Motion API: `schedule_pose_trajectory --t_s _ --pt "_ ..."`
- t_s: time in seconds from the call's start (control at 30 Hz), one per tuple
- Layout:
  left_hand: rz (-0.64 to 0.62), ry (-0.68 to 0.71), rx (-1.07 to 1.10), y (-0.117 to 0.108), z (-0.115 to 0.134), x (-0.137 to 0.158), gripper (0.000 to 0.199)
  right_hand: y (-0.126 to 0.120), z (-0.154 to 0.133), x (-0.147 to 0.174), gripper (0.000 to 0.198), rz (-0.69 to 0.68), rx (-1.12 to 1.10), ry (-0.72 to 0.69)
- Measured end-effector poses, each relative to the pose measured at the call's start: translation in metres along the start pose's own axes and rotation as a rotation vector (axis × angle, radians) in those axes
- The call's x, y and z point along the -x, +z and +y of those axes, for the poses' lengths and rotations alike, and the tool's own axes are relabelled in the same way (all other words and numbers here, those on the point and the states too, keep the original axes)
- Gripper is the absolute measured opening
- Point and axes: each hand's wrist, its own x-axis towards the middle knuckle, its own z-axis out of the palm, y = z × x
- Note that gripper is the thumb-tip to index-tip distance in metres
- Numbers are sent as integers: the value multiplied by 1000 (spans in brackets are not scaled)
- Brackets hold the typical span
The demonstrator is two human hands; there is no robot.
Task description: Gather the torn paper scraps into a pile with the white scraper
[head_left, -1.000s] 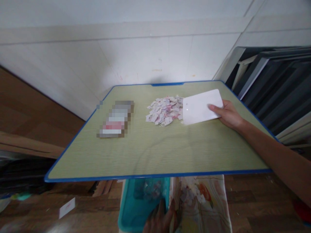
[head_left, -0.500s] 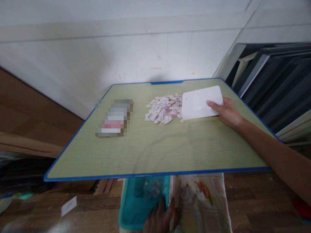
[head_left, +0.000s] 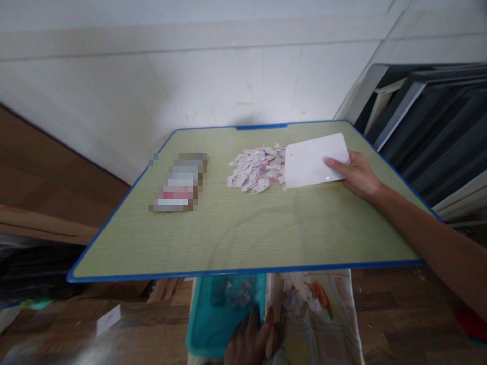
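Note:
My right hand (head_left: pixel 359 175) grips the right end of a thin white plastic board (head_left: pixel 310 162), thumb on top. The board has rounded corners and a small hole, and its left edge meets a pile of small torn paper pieces (head_left: pixel 254 170), mostly whitish with some pink. Below the table's front edge, my left hand (head_left: pixel 247 338) is closed round the right rim of a teal tray (head_left: pixel 207 329), in shadow, with fingers inside and thumb outside. Small pale bits (head_left: pixel 239 291) lie in the tray's far end, partly hidden under the table.
The greenish table (head_left: pixel 251 233) has a blue rim. A pixelated flat item (head_left: pixel 180 182) lies on its left side. A patterned cloth (head_left: pixel 323 324) with paper scraps is beside the tray. Dark panels (head_left: pixel 437 116) lean at right; a white card (head_left: pixel 108 319) lies on the wooden floor.
Almost nothing differs. The view has shifted very slightly; both hands, the board and the paper pile keep their places.

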Motion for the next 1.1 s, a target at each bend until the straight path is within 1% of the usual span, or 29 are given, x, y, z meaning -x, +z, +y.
schedule_pose_trajectory --t_s 0.1,0.2,0.3,0.4,0.5,0.57,0.7,0.83,0.9,1.03,1.1 --pt "-20 -1 7 -2 0 0 68 0 -4 3 25 -61 37 30" --pt "-15 15 -7 -1 0 1 69 -2 -11 7 22 -35 87 -3" --pt "21 12 -15 2 1 2 68 -5 -21 12 16 -20 192 -68" --pt "41 -6 6 6 2 3 69 -7 -31 19 13 5 321 -177" --pt "35 -22 17 7 3 4 69 -9 -38 25 11 -13 400 -293" --pt "0 -20 21 6 3 3 69 -10 -40 28 10 -35 410 -322" --pt "-52 -16 29 3 3 2 68 -12 -39 26 10 -25 366 -245" --pt "-91 -2 34 3 3 3 67 -10 -33 22 11 23 206 -161" --pt "-102 11 32 3 2 3 67 -9 -29 20 12 17 145 -121" --pt "-166 34 66 4 1 1 70 -9 -26 19 13 -15 181 -68" --pt "-191 25 92 4 1 1 68 -9 -25 19 14 -22 185 -49"
